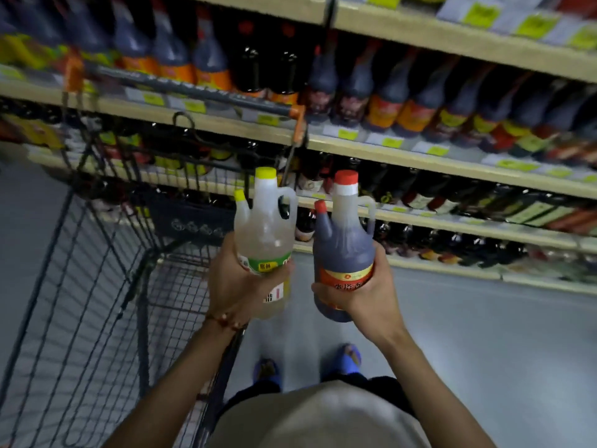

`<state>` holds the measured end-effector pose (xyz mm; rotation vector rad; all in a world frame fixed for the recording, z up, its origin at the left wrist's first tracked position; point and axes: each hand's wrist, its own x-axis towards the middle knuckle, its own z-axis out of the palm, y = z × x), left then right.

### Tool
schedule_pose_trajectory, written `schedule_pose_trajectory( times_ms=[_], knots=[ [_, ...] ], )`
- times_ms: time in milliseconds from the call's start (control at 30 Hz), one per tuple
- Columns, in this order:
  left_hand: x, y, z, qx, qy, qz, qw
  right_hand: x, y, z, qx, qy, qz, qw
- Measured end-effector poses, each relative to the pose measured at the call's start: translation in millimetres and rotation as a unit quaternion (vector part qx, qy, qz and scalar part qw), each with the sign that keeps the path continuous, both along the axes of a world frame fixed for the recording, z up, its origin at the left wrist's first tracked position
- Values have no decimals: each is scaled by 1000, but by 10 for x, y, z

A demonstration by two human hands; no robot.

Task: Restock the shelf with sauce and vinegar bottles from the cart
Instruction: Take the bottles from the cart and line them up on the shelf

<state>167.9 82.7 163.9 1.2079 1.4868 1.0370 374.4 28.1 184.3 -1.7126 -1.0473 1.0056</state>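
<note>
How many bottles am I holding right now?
2. The pale bottle is in the left hand; the dark bottle is in the right hand.

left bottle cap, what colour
Yellow; the left bottle's cap shows best in the head view.

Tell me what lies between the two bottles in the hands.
Nothing: in the head view a narrow bare gap parts the pale bottle from the dark bottle.

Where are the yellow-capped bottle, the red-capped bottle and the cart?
yellow-capped bottle point(265, 231): head view, on its pale body above the green label.
red-capped bottle point(344, 247): head view, on its dark body above the label.
cart point(200, 93): head view, on its grey handle bar.
</note>
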Motion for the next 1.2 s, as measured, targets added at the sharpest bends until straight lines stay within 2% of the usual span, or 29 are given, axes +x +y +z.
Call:
schedule_pose_trajectory(
  times_ms=[300, 733, 967, 1200],
  knots=[
    [1232, 55, 282, 63, 12, -162, 985, 1029, -561, 135, 50, 22, -143, 988],
    [4194, -736, 306, 55, -4, -328, 943, 3444, -1908, 120, 68, 8, -276, 959],
    [5452, -1058, 347, 74, 33, -407, 910, 4460, -2421, 103, 64, -1, -354, 933],
    [6640, -1069, 241, 80, 50, -451, 888, 5395, -2543, 23, 60, -11, -433, 899]
  ],
)
